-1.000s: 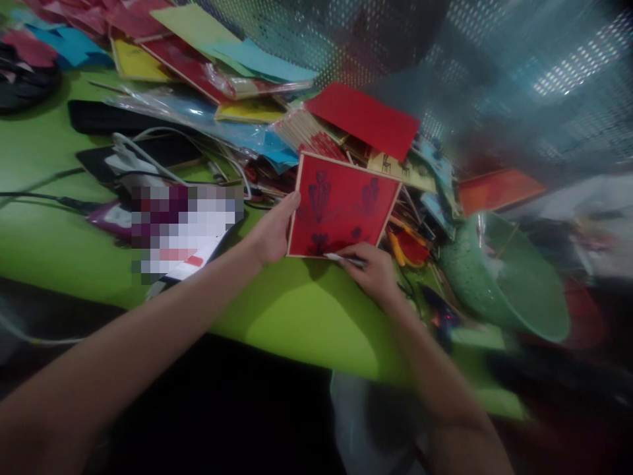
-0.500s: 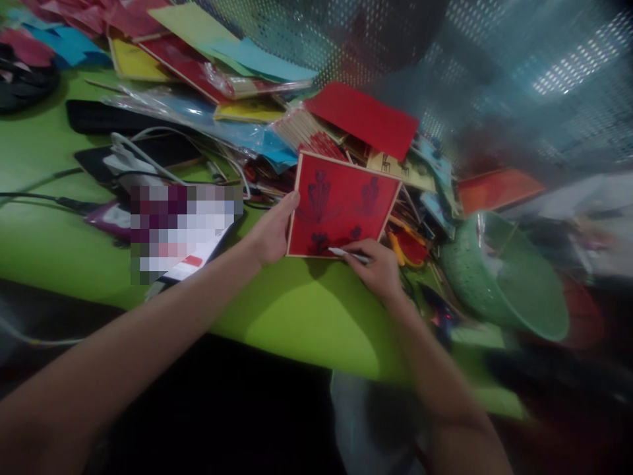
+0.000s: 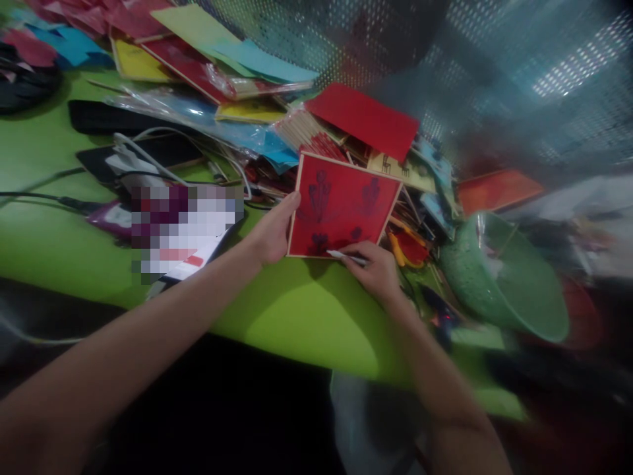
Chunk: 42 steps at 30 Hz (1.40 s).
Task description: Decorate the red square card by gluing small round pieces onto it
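A red card (image 3: 343,204) edged with thin pale sticks is tilted up over the green table. Dark flower-like drawings mark its face, two above and two smaller ones below. My left hand (image 3: 275,231) grips the card's left edge, thumb on the front; the other fingers are mostly hidden behind. In my right hand (image 3: 378,269) a white pen (image 3: 349,257) is pinched, its tip at the card's lower edge by the dark marks. Whether the tip touches the surface I cannot tell.
Coloured papers, including a loose red sheet (image 3: 366,119), and bundled sticks (image 3: 309,132) pile up behind the card. A green bowl (image 3: 509,277) stands at the right, near yellow-handled scissors (image 3: 395,247). Left lie a lit phone (image 3: 198,257) and cables on the green table (image 3: 306,316).
The pen tip and my right hand have shifted very slightly left. My left hand and the card stay in place.
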### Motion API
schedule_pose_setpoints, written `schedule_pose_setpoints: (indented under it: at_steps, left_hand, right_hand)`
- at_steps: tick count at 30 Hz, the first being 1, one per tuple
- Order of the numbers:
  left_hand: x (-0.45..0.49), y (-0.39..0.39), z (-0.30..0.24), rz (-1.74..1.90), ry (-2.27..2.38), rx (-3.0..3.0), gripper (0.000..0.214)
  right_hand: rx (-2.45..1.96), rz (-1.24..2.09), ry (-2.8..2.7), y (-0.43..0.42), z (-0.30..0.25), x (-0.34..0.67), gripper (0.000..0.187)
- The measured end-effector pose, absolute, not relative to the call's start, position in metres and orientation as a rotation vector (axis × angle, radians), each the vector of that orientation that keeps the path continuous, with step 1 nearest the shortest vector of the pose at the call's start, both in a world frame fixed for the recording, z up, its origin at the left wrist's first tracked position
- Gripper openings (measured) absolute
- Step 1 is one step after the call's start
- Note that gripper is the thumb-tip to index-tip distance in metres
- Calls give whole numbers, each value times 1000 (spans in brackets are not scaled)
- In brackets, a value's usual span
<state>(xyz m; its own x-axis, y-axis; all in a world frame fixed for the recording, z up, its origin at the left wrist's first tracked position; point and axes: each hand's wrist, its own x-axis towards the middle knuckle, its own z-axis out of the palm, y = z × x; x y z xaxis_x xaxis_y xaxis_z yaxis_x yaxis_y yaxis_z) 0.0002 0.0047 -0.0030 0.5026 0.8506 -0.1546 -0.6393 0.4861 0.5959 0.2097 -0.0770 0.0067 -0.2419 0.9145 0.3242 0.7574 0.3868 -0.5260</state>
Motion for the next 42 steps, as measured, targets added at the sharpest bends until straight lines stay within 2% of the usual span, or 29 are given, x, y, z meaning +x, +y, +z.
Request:
schedule_pose_setpoints:
  at_steps: [18, 28, 42]
  left_hand:
    - [1, 4, -3, 954, 476, 494, 47]
    - [1, 3, -4, 918, 461, 469, 52]
    - [4, 1, -4, 979, 415, 505, 46]
  right_hand:
    - [-1389, 424, -2085, -80, 7, 206, 13]
    - [-1364, 360, -2146, -79, 6, 202, 12]
    - [-1371, 317, -2152, -77, 5, 197, 14]
